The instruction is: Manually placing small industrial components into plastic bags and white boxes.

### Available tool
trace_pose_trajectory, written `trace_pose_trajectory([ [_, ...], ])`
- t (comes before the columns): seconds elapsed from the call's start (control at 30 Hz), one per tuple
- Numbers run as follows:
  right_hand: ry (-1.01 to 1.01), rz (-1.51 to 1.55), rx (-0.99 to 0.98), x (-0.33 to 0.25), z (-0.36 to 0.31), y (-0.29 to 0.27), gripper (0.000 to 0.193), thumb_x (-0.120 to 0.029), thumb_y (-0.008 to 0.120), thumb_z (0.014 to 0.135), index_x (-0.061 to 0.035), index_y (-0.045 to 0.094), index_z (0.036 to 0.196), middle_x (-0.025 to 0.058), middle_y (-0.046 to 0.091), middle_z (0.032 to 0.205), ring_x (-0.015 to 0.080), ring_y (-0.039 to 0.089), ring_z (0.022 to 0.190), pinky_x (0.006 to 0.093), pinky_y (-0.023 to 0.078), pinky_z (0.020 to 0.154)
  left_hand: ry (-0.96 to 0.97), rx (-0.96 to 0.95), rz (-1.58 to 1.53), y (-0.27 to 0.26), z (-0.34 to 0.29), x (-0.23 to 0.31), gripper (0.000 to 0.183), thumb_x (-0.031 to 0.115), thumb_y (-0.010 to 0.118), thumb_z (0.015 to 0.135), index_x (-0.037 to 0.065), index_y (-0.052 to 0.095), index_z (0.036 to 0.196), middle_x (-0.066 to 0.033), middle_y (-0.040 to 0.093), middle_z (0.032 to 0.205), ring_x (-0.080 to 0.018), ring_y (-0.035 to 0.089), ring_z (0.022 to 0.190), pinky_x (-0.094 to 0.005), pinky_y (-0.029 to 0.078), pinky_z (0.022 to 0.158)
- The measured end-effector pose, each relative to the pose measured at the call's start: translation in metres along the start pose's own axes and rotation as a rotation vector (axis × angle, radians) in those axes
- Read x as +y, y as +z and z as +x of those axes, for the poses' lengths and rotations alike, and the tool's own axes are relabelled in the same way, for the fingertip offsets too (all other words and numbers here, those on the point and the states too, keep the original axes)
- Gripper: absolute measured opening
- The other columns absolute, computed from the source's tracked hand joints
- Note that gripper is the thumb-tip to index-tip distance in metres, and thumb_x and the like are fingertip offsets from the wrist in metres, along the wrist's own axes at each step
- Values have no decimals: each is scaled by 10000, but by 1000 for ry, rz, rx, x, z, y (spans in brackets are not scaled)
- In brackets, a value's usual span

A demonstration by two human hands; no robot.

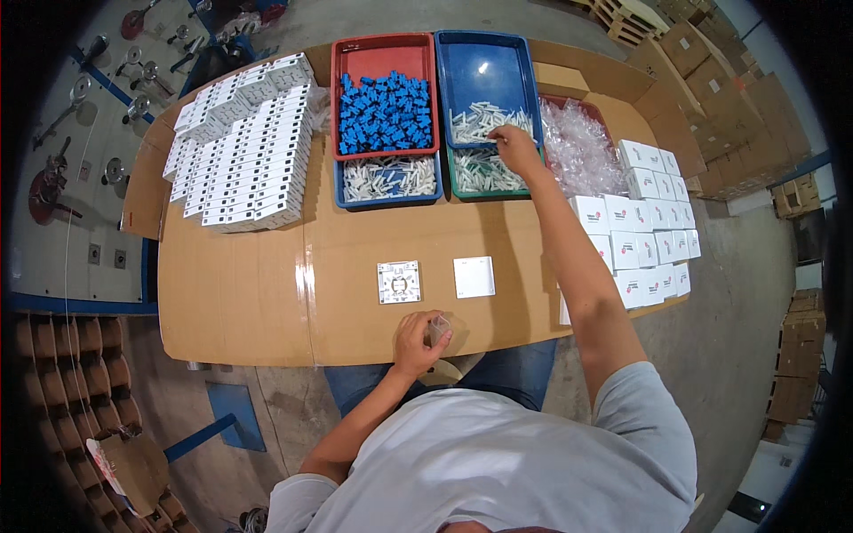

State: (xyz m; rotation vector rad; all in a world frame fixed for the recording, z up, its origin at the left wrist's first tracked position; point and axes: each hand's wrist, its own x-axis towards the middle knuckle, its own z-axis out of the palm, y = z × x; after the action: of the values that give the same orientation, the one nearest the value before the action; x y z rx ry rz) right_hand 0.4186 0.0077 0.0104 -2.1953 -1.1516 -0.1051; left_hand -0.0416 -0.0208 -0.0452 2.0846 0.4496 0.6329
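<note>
My left hand (416, 343) is closed around a small clear plastic bag (441, 329) at the table's near edge. Far out, my right hand (515, 149) dips into the front of a blue tray (482, 67) with slim white plastic pieces (484, 120); its fingers are pinched together, and whatever lies between them is too small to make out. In front of me on the cardboard lie a square white housing (399, 282) with its inner fittings showing and, to its right, a plain white square cover (474, 277).
A red tray (382, 55) of blue connectors (385, 114) overlaps a blue tray (388, 202) of white pieces. Beneath my right hand sits a green tray (489, 193). Clear bags (577, 147) fill another red tray. White boxes are stacked left (244, 155) and right (635, 249).
</note>
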Motion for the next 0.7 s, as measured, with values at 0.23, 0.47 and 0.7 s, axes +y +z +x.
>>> trace_pose_trajectory([
  [0.23, -174, -80, -266, -2, 14, 16, 294, 5, 521, 852, -3, 723, 1066, 211, 682, 1069, 395, 631, 1061, 456, 499, 972, 4, -27, 16, 0, 2, -1, 379, 276, 779, 822, 50, 666, 1104, -141, 685, 1002, -354, 643, 939, -447, 491, 858],
  [0.47, -273, -109, -278, 7, 15, 18, 293, -43, 530, 870, -19, 719, 1092, 209, 685, 1108, 392, 634, 1072, 462, 518, 945, 40, -23, 35, 1, 5, -2, 364, 262, 783, 817, 53, 664, 1091, -137, 682, 987, -349, 642, 927, -442, 491, 841],
  [0.7, -182, 27, -531, 4, 35, 5, 313, -106, 575, 862, 0, 691, 1133, 207, 720, 1067, 351, 690, 998, 415, 541, 912, 44, 5, 57, 1, 2, 0, 364, 260, 792, 812, 53, 665, 1084, -133, 677, 970, -343, 640, 916, -434, 491, 837],
])
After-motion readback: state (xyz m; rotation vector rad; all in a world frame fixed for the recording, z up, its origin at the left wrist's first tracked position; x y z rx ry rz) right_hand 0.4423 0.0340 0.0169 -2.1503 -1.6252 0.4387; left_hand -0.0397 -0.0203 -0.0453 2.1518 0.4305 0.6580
